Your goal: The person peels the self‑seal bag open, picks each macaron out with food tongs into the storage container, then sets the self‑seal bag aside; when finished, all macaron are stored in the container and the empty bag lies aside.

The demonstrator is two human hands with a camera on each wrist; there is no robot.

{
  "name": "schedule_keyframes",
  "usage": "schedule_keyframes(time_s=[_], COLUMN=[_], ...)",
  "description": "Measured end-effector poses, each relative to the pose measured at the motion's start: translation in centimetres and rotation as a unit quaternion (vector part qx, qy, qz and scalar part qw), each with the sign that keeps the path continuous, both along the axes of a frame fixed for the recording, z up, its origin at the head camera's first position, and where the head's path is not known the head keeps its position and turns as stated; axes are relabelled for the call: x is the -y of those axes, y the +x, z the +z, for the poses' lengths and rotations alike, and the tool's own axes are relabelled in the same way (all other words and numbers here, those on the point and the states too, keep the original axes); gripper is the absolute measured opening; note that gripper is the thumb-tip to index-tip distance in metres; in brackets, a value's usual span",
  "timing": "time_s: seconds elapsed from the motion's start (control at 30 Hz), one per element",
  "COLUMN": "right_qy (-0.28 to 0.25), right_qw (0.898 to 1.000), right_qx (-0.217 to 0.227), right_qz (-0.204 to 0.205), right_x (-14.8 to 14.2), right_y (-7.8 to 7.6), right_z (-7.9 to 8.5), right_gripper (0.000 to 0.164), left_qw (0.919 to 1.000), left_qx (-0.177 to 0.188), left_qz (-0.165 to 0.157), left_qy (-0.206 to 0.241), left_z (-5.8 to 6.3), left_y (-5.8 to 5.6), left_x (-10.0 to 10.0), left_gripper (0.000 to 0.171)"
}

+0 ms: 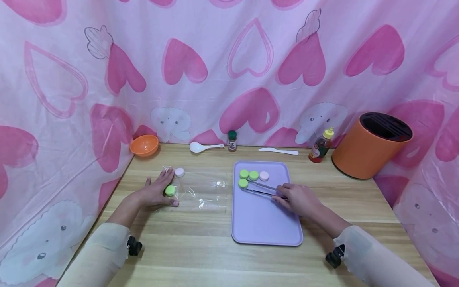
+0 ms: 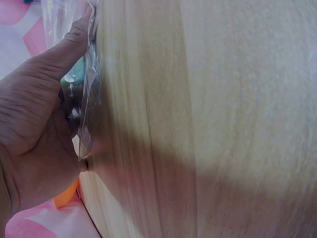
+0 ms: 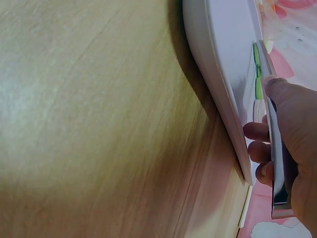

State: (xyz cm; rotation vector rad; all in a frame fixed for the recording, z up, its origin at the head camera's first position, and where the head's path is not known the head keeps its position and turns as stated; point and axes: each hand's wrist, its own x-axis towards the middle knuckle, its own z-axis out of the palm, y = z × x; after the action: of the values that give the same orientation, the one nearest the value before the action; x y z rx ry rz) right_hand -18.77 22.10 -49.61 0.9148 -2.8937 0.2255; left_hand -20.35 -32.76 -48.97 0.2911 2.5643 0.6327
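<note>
My right hand (image 1: 301,199) grips metal tongs (image 1: 263,194) over the lilac tray (image 1: 265,227). The tong tips straddle a green macaron (image 1: 243,183) at the tray's left side. Just behind it sit two more green macarons and a pale pink macaron (image 1: 264,175). On the table to the left, my left hand (image 1: 157,193) rests, fingers spread, on the end of a clear plastic bag (image 1: 204,195). A green macaron (image 1: 170,190) lies between its thumb and fingers, and a pale pink macaron (image 1: 179,172) is by the fingertips. The left wrist view shows the film (image 2: 91,94) bunched along the thumb.
Along the back stand an orange bowl (image 1: 144,146), a white spoon (image 1: 201,148), a green-capped spice jar (image 1: 232,141), a white knife (image 1: 278,151) and a yellow-topped sauce bottle (image 1: 320,147). An orange knife block (image 1: 369,147) leans at the back right. Heart-patterned curtain surrounds the table.
</note>
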Motion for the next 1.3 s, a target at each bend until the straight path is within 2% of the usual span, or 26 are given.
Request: schedule_keyframes(time_s=[0.2, 0.37, 0.6, 0.9, 1.07, 1.3], right_qy=[-0.005, -0.019, -0.012, 0.005, 0.009, 0.003], right_qw=[1.000, 1.000, 1.000, 0.997, 0.994, 0.991], right_qx=[0.023, 0.019, -0.006, -0.035, -0.037, -0.040], right_qz=[-0.012, -0.013, 0.027, 0.074, 0.103, 0.124], right_x=[-0.2, 0.1, 1.8, 4.8, 6.5, 8.6], right_y=[0.1, 0.1, -0.4, -1.0, -1.3, -1.8], right_z=[0.5, 0.8, 1.0, 1.0, 0.9, 0.8], right_gripper=[0.042, 0.044, 0.039, 0.038, 0.035, 0.031], left_qw=[1.0000, 1.0000, 1.0000, 1.0000, 1.0000, 1.0000], left_qx=[-0.001, -0.002, -0.006, -0.002, -0.003, -0.003], left_qz=[0.001, 0.000, -0.003, -0.001, -0.002, -0.001], left_qy=[0.003, 0.003, 0.001, 0.002, 0.005, 0.000], left_z=[0.2, 0.2, -0.2, 0.2, 0.1, -0.1], left_y=[0.0, 0.2, 0.1, 0.0, 0.0, -0.1], left_x=[-0.1, -0.1, 0.0, 0.0, 0.0, 0.0], left_gripper=[0.140, 0.139, 0.140, 0.140, 0.140, 0.141])
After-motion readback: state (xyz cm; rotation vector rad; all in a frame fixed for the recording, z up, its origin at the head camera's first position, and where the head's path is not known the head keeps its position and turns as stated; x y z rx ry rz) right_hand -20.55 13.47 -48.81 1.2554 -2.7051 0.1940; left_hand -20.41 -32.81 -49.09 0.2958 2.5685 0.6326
